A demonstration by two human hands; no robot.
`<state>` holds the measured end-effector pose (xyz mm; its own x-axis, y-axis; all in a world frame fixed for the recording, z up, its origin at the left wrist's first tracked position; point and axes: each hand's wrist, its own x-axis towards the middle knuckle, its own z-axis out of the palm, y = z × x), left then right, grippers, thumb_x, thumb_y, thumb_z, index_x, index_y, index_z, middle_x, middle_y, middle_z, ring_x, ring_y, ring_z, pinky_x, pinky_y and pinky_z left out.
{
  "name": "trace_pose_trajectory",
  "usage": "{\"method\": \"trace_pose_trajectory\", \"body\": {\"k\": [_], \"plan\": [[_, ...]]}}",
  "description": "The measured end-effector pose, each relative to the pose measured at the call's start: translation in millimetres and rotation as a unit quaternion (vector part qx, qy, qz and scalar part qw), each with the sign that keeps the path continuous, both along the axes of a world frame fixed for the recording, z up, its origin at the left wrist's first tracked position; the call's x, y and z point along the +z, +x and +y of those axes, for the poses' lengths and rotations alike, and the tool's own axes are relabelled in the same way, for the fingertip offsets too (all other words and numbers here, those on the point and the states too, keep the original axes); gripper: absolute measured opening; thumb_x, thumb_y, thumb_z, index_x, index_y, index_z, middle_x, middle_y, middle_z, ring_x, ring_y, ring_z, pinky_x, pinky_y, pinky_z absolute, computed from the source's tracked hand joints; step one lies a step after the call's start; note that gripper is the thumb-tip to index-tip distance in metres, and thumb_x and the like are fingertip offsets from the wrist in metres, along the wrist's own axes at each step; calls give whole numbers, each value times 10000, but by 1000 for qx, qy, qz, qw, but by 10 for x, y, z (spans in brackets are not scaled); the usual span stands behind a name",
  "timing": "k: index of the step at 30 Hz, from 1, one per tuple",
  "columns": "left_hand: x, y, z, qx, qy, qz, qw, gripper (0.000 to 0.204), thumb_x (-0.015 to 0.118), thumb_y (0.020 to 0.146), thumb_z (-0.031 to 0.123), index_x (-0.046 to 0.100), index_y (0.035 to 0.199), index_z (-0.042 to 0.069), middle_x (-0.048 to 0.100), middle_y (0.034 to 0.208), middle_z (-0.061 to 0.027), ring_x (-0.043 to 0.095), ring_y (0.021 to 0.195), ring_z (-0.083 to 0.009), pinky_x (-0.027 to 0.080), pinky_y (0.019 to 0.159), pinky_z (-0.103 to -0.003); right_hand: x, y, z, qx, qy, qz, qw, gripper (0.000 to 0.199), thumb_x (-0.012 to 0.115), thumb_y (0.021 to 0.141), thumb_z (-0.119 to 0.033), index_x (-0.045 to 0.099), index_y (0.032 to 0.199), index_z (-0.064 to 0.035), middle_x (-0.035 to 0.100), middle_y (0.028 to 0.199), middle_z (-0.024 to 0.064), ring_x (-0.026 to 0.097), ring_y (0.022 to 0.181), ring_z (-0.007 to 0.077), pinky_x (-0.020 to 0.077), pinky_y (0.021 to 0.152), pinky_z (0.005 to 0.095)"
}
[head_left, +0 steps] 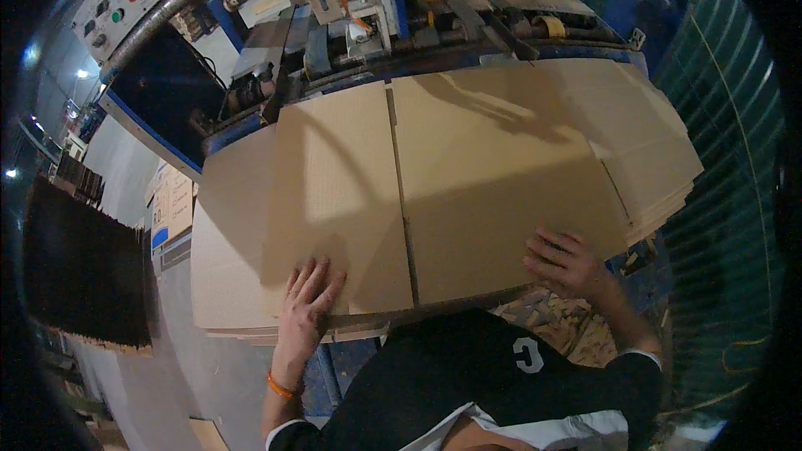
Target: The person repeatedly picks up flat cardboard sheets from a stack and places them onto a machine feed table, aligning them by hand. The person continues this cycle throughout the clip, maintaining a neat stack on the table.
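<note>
A stack of flat cardboard sheets [230, 225] lies in front of me, fanned at both ends. On its top rests a slotted cardboard sheet [476, 192], with a dark gap running down between its two wide panels. My left hand [312, 296] lies on the near left part of this sheet, fingers stretched out over its edge. At the near right edge my right hand [564, 263] touches the sheet with its fingers spread. Neither hand grips anything that I can see. An orange band [281, 386] circles my left wrist.
Beyond the stack stands a machine with rollers [359, 58] and a blue frame. A control panel [125, 0] with buttons is at the upper left. A green corrugated wall [727, 159] runs along the right. Cardboard scraps [560, 326] lie below the stack; a dark stack [83, 259] stands left.
</note>
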<state>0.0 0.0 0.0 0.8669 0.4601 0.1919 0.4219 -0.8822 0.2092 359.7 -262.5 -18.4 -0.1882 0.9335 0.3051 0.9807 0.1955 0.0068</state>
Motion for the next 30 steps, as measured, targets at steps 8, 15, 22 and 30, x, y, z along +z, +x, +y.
{"method": "trace_pose_trajectory", "body": {"k": [8,15,22,30], "plan": [[140,186,241,-18,7,-7,1000,475,522,770,44,538,1223,185,414,1340,-132,341,1272,-330,270,1043,-456,191,301,380,6,-44,-8,999,427,599,809,-366,543,1187,-175,479,1298,38,436,1205,258,374,963,414],[-46,-92,1371,123,-61,-177,975,422,543,823,135,486,1195,-56,494,1215,-249,463,1153,-365,368,967,-398,-19,1670,804,-503,150,196,828,412,485,877,-338,564,1119,-14,614,1002,180,570,948,316,439,823,384],[-539,478,2553,255,-104,-63,959,436,505,852,350,598,1095,0,565,1058,-256,560,941,-399,430,839,-433,-129,2507,1296,-451,-26,292,843,416,444,870,-388,612,1057,-58,630,1003,172,586,957,316,439,848,409],[-543,553,2196,302,-22,-121,945,453,520,845,369,589,1122,18,555,1063,-258,557,968,-380,431,865,-416,-498,2515,1485,-534,-132,39,835,356,450,870,-286,544,1146,-82,549,1150,170,532,1031,322,431,847,407]]}}
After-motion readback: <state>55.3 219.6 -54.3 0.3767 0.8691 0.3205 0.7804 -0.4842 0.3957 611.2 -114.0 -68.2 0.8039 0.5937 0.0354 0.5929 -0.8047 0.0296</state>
